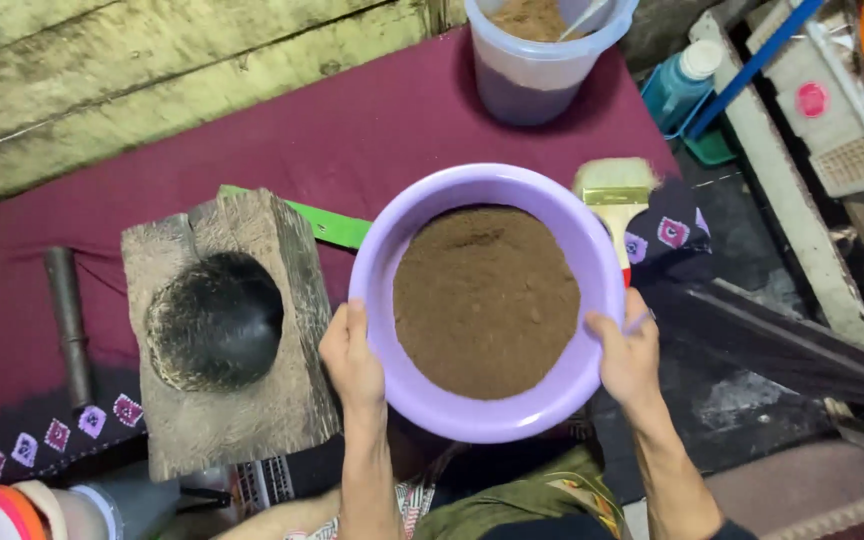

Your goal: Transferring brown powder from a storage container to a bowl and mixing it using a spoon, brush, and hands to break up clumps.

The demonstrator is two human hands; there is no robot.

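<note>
Bowl point(392, 250) of brown powder sits gripped between left hand point(350, 362) and right hand point(628, 358).

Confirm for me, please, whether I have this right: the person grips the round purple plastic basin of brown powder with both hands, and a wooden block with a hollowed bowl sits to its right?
Not quite. In the head view both hands, left hand and right hand, do grip the round purple plastic basin of brown powder, but the wooden block with a hollowed bowl sits to its left, not its right.
</note>
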